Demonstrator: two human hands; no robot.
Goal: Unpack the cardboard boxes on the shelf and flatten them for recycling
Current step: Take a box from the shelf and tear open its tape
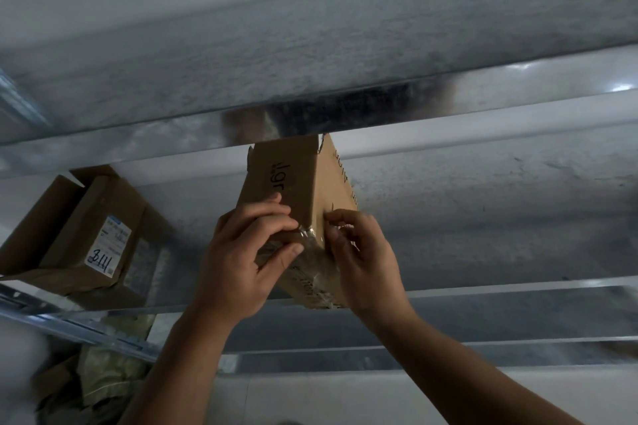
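Box (297,179): on the shelf (483,217); I lose its far end behind the upper rail (379,107).
Left hand (241,252): fingers curled round the near end.
Right hand (366,262): pinches clear tape (312,235) at the corner.
Print (279,176): partly covered, unreadable.
Second box (86,228): far left, flap open.
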